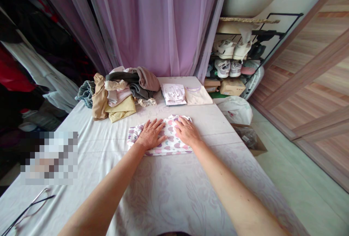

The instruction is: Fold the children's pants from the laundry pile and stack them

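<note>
Near left on the bed sheet (191, 196) lie your wire-framed eyeglasses (29, 208), well apart from your hands. Far left, a heap of unfolded clothes (120, 96) holds grey, tan and yellow pieces. Your left hand (151, 134) lies open and flat, palm down, fingers spread, on the left half of the folded heart-print garment (170, 146), which sits in the middle of the sheet, directly between and under your hands. Your right hand (187, 131) lies just beside the left, equally open and flat on the right half, gripping nothing. Farther away, a folded patterned garment (173, 94) sits beside a folded cream top (197, 96). Off the bed's right edge are a white plastic bag (236, 110) and a metal shoe rack (234, 56) holding sneakers (225, 48).
</note>
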A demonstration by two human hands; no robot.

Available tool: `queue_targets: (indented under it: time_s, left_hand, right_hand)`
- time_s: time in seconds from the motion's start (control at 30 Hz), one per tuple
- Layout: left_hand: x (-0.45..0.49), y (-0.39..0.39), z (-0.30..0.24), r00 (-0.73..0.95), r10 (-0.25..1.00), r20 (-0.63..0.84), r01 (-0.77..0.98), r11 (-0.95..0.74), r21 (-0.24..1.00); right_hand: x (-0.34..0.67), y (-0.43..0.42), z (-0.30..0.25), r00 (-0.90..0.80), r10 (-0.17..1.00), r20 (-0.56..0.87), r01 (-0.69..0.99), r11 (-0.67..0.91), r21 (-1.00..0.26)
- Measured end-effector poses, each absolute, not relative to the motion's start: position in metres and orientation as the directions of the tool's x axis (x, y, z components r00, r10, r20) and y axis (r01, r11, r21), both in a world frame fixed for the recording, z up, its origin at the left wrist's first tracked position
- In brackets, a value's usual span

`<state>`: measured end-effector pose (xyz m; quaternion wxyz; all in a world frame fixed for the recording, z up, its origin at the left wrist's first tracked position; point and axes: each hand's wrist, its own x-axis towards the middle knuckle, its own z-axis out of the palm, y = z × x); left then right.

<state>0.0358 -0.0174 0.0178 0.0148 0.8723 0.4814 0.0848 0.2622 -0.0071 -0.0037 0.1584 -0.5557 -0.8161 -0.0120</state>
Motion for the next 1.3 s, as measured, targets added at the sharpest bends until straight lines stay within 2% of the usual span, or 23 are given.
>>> queue_targets:
  time_s: [0.13, 0.23, 0.37, 0.53, 0.73, 0.83, 0.93, 1.07, 1.3]
  left_hand:
    - [0.054, -0.027, 0.015, 0.473, 0.859, 0.198, 0.865, -0.495, 0.084]
    - [0.072, -0.042, 0.009, 0.472, 0.853, 0.223, 0.857, -0.504, 0.112]
    - [0.084, -0.061, 0.004, 0.505, 0.844, 0.178, 0.832, -0.531, 0.161]
    - [0.081, -0.065, 0.005, 0.516, 0.846, 0.133, 0.837, -0.531, 0.134]
    - [0.081, -0.063, 0.003, 0.512, 0.848, 0.138, 0.842, -0.527, 0.113]
    - [0.082, -0.063, 0.004, 0.512, 0.85, 0.123, 0.84, -0.526, 0.135]
    - [0.082, -0.063, 0.005, 0.511, 0.851, 0.124, 0.838, -0.525, 0.148]
    - [0.081, -0.062, 0.007, 0.513, 0.851, 0.114, 0.836, -0.526, 0.155]
    - [0.082, -0.064, 0.009, 0.507, 0.856, 0.101, 0.841, -0.517, 0.159]
  right_hand:
    - [0.261, -0.007, -0.004, -0.309, 0.914, 0.264, 0.926, 0.353, -0.137]
    - [0.257, -0.008, -0.001, -0.302, 0.92, 0.25, 0.933, 0.339, -0.118]
    - [0.255, -0.011, 0.005, -0.277, 0.934, 0.224, 0.949, 0.302, -0.089]
    - [0.259, -0.011, 0.007, -0.156, 0.968, 0.198, 0.983, 0.171, -0.062]
    - [0.261, -0.013, 0.013, -0.127, 0.984, 0.125, 0.985, 0.139, -0.099]
    - [0.249, -0.017, 0.019, -0.105, 0.976, 0.188, 0.986, 0.127, -0.109]
    - [0.234, -0.018, 0.021, -0.199, 0.938, 0.283, 0.958, 0.248, -0.147]
    - [0.225, -0.013, 0.015, -0.288, 0.915, 0.282, 0.911, 0.353, -0.213]
    - [0.248, -0.018, 0.003, -0.14, 0.937, 0.319, 0.973, 0.191, -0.132]
